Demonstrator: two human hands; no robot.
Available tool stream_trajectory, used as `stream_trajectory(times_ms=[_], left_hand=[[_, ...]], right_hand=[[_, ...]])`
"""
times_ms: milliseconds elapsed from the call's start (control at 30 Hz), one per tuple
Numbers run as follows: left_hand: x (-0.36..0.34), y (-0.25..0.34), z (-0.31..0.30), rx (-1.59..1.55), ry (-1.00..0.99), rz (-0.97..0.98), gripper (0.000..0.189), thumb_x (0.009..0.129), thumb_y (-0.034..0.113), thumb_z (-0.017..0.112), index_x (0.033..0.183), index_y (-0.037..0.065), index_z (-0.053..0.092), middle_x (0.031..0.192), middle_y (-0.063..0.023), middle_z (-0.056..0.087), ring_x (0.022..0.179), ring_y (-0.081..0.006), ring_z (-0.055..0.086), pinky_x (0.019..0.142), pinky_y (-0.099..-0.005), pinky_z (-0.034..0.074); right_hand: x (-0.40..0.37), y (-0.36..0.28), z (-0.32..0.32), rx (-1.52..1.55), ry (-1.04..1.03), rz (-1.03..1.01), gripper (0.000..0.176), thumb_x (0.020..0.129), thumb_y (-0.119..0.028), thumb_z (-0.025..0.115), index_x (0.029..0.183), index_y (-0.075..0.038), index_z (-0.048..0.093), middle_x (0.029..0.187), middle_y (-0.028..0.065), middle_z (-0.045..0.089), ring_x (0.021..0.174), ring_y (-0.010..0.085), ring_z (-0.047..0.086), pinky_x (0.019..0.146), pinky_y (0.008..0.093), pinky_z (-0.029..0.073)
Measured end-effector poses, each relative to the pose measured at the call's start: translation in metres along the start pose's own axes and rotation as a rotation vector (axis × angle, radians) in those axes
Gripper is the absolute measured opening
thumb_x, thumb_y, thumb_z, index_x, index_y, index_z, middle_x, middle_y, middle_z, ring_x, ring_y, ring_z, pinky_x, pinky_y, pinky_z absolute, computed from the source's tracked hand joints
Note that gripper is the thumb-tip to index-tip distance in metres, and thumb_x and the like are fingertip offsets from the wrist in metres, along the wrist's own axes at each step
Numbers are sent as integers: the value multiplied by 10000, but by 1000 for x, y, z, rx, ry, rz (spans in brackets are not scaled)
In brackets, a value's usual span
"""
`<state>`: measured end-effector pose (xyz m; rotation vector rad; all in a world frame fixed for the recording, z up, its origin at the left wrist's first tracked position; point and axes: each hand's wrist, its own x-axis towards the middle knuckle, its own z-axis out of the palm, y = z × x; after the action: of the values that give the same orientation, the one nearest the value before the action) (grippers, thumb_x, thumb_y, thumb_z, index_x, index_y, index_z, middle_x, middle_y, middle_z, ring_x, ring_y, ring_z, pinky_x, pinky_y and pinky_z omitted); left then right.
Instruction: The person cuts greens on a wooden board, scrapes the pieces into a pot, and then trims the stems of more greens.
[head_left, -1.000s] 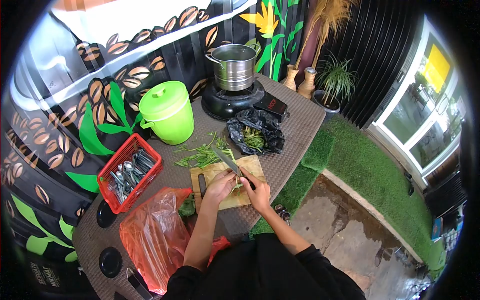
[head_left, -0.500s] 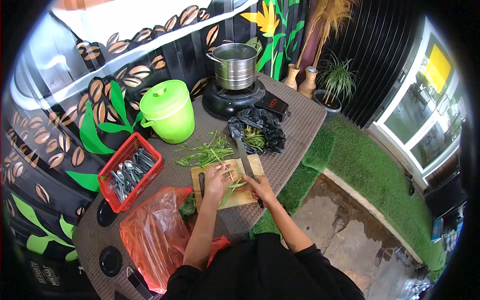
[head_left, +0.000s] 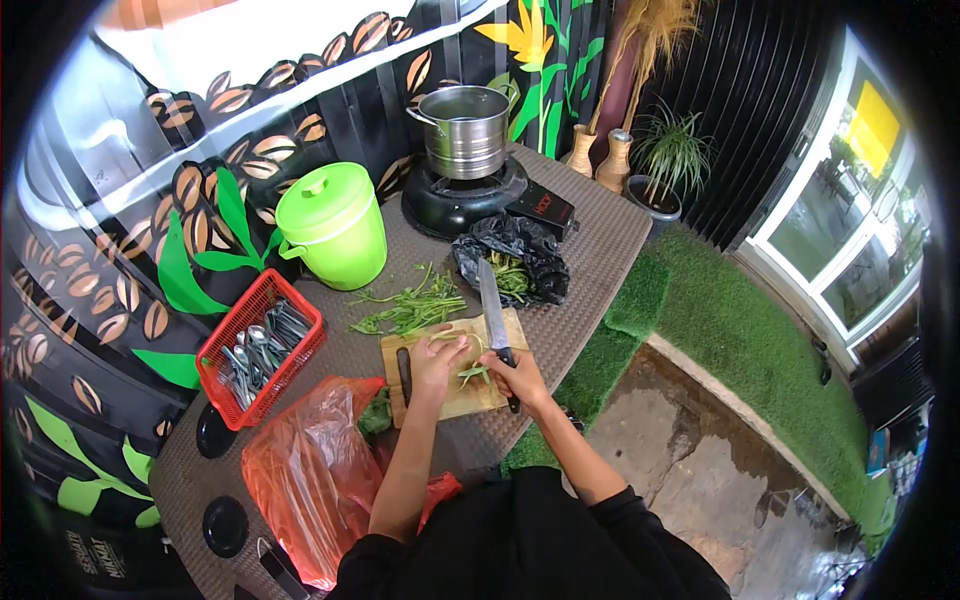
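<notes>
Over the wooden cutting board (head_left: 455, 398), my left hand (head_left: 434, 364) is closed with its fingers bent around a thin green vegetable stem (head_left: 477, 343). Part of that stem is hidden by the fingers. My right hand (head_left: 517, 377) grips a kitchen knife (head_left: 493, 309) by its black handle, the wide blade pointing away from me. Cut green pieces (head_left: 474, 373) show between the two hands, above the board. Just beyond the board lies a loose bunch of leafy greens (head_left: 415, 308). A black plastic bag (head_left: 545, 262) with green trimmings inside sits to its right.
At the back, a steel pot (head_left: 464, 135) stands on a black portable stove (head_left: 455, 205). A lidded green bucket (head_left: 335, 230) and a red basket (head_left: 262, 345) of spoons and forks are on the left. Nearer me lies an orange plastic bag (head_left: 310, 465) beside black saucers (head_left: 226, 526).
The knife blade has turned so more of its flat side shows. The long stem that stuck up past my left hand is now lowered toward the right hand.
</notes>
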<state>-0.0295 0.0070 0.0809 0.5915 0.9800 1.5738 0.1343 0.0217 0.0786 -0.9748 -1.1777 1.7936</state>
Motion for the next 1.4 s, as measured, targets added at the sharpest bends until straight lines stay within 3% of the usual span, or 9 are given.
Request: stream_trajectory(times_ms=[133, 200, 300, 333, 433, 467, 800, 1100, 1400], left_hand=[[-1, -1, 12, 21, -96, 56, 290, 808, -21, 631, 1056, -28, 481, 974, -150, 597, 894, -227, 631, 787, -321, 555], [1, -3, 17, 11, -64, 144, 238, 804, -35, 633, 1005, -47, 507, 982, -148, 587, 869, -238, 633, 748, -351, 570], [1, -4, 20, -10, -3, 184, 191, 799, -47, 633, 960, -58, 530, 945, -138, 590, 843, -238, 640, 724, -342, 577], [1, -3, 21, -10, -3, 183, 191, 799, -47, 633, 960, -58, 530, 945, -138, 590, 843, -238, 640, 724, -342, 577], [0, -4, 24, 65, 40, 255, 148, 802, -46, 631, 923, -67, 550, 901, -128, 594, 830, -237, 643, 703, -329, 580], [1, -5, 24, 75, 63, 266, 137, 798, -56, 628, 914, -70, 556, 885, -123, 595, 810, -232, 644, 696, -317, 580], [4, -7, 5, -122, -4, 8, 203, 789, -73, 597, 988, -54, 566, 932, -114, 613, 877, -205, 623, 818, -273, 529], [6, -1, -3, -181, -152, -217, 279, 820, -16, 568, 1095, -59, 548, 973, -96, 600, 855, -161, 588, 812, -263, 503], [3, -6, 1, -276, -137, -296, 178, 846, 41, 594, 1015, -13, 581, 950, -74, 604, 860, -158, 588, 810, -256, 495]], right_hand=[[2, 4, -8, -33, -29, -23, 186, 848, -185, 650, 769, -35, 572, 508, -44, 424, 399, 30, 350, 372, 216, 244], [6, 14, -8, -408, 214, -341, 238, 865, -225, 631, 748, -22, 592, 495, -41, 437, 415, 29, 364, 383, 224, 250], [-5, 10, 0, -608, 526, -506, 294, 889, -276, 592, 776, -8, 632, 488, -47, 431, 437, 30, 377, 402, 230, 268], [-11, 8, 3, -519, 510, -348, 298, 892, -259, 563, 879, 28, 642, 579, 75, 492, 535, 152, 447, 522, 338, 375], [-25, 8, 18, -392, 441, -353, 302, 915, -254, 521, 963, 28, 619, 617, 88, 511, 580, 152, 467, 553, 333, 387], [-32, 4, 25, -395, 390, -378, 336, 935, -266, 483, 1077, 23, 580, 622, 70, 507, 599, 133, 464, 554, 307, 375], [-12, 12, 24, 89, 14, -207, 410, 969, -251, 426, 1345, -89, 434, 642, -56, 379, 486, 47, 332, 435, 193, 259], [0, -1, 9, 91, -76, -207, 449, 974, -306, 357, 1343, -56, 407, 534, -2, 392, 447, 68, 357, 417, 202, 295], [-1, -2, 7, -51, -31, -256, 427, 978, -308, 387, 1318, -56, 445, 529, -10, 390, 444, 58, 352, 421, 200, 293]])
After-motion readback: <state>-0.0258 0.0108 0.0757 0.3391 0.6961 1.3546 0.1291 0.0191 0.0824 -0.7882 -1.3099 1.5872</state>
